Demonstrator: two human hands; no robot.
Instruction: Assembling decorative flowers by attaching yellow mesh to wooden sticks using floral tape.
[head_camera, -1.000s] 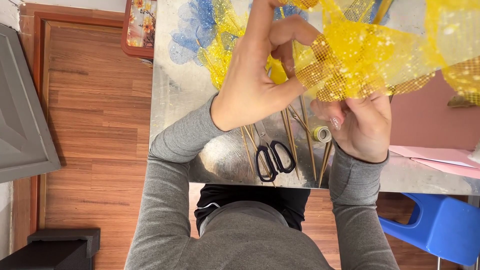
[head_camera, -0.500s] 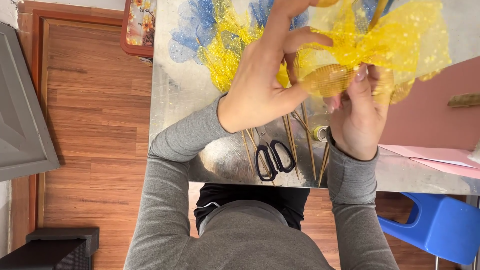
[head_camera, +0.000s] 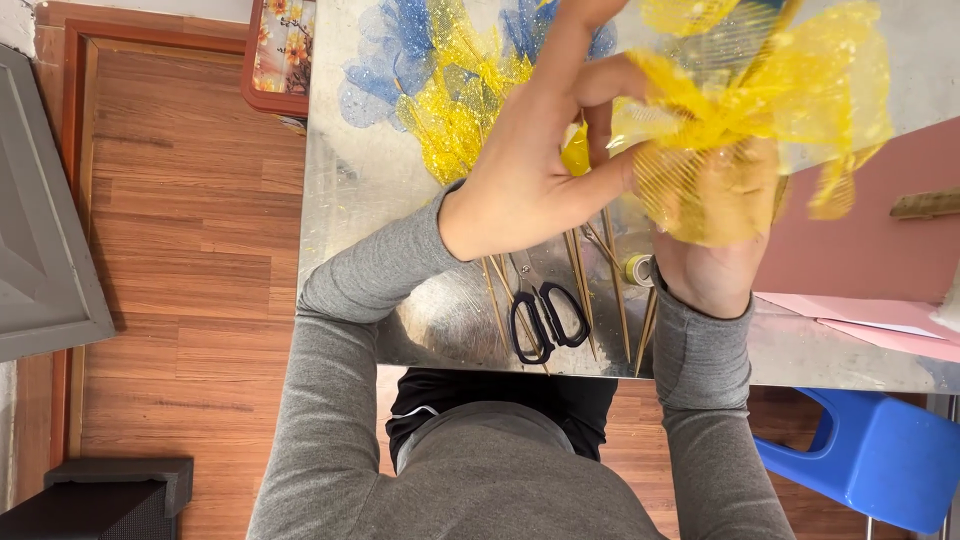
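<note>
A bunched piece of yellow glitter mesh (head_camera: 770, 90) is held up over the metal table (head_camera: 360, 190). My left hand (head_camera: 530, 175) pinches the mesh at its gathered middle with thumb and fingers. From below, my right hand (head_camera: 715, 225) cups and grips the gathered base of the same mesh, which partly covers its fingers. Beneath the hands lie black-handled scissors (head_camera: 545, 315), several thin wooden sticks (head_camera: 580, 285) and a small roll of tape (head_camera: 638, 269).
Finished blue and yellow mesh flowers (head_camera: 430, 70) lie at the table's far side. A pink sheet (head_camera: 850, 250) and pink paper (head_camera: 860, 325) cover the right end. A blue plastic chair (head_camera: 870, 455) stands at lower right. Wooden floor lies to the left.
The yellow mesh has been gathered from a wide spread sheet into a tight bunch. My right hand has shifted up under it and my left thumb now pinches its middle.
</note>
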